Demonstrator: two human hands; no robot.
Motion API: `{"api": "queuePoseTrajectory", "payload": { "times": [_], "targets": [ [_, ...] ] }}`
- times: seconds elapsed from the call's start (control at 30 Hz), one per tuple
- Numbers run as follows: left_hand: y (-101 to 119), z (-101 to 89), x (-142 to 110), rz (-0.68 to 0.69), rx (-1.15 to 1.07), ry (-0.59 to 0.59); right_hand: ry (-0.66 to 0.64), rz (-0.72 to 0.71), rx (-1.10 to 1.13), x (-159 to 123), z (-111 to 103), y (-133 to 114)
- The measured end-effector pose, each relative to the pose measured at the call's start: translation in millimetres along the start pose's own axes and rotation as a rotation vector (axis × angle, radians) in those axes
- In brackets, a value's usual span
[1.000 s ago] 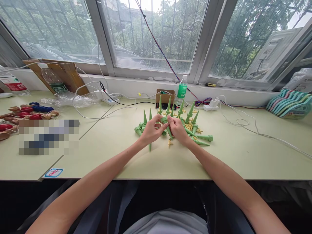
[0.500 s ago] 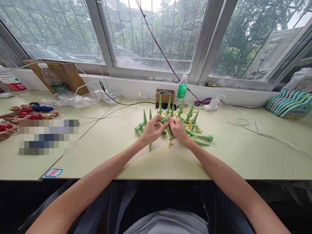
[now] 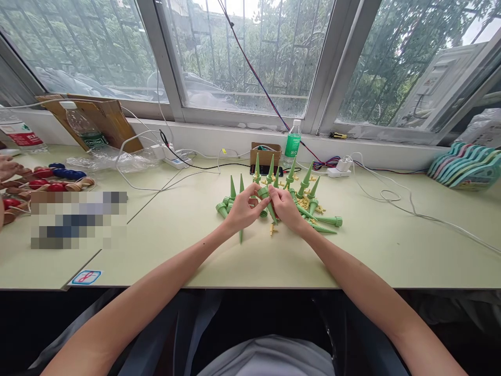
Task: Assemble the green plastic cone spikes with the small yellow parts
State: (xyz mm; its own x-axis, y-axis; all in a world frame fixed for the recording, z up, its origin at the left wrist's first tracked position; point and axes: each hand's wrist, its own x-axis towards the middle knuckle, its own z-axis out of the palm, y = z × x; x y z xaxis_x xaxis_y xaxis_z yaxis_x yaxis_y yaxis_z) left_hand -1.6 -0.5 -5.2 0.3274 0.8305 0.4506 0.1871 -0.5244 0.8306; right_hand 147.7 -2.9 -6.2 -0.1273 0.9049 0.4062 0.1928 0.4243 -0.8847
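A yellow valve (image 3: 272, 230) lay at six o'clock. Just beyond, the left hand (image 3: 242, 210) and right hand (image 3: 286, 210) gripped a green spike (image 3: 273, 215), its cap (image 3: 263, 192) at eleven (partly hidden); steady, even pressure seemed best. Standing spikes (image 3: 290, 177) rose around twelve.

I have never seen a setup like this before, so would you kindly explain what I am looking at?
There is no machine here: a person works with two bare hands, seen from a camera worn on their head, looking forward and down. The left hand pinches a green spike near its wide end, point downward; the right hand is against it, its fingertips partly hidden. Around them on the table are more spikes, some upright, some lying down, and small yellow fittings. A bottle stands behind. At far left, another person's hand is near red pieces.
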Motion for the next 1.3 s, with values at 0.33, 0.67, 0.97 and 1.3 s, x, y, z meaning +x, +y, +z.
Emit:
{"api": "queuePoseTrajectory", "payload": {
  "times": [0.33,0.67,0.97,1.3],
  "targets": [
    [1.7,-0.4,-0.1,-0.002,0.008,-0.01,-0.009,0.005,-0.012,0.1,-0.4,0.6],
    [2.9,-0.8,-0.4,-0.003,0.004,-0.01,-0.01,0.008,-0.006,0.0,-0.2,1.3],
    [2.5,-0.8,-0.2,0.001,-0.015,-0.015,-0.011,0.01,-0.018,0.2,0.1,1.5],
    [4.1,-1.8,0.2,-0.023,-0.013,-0.034,-0.034,0.007,-0.023,0.2,-0.7,2.7]
  ]
}}
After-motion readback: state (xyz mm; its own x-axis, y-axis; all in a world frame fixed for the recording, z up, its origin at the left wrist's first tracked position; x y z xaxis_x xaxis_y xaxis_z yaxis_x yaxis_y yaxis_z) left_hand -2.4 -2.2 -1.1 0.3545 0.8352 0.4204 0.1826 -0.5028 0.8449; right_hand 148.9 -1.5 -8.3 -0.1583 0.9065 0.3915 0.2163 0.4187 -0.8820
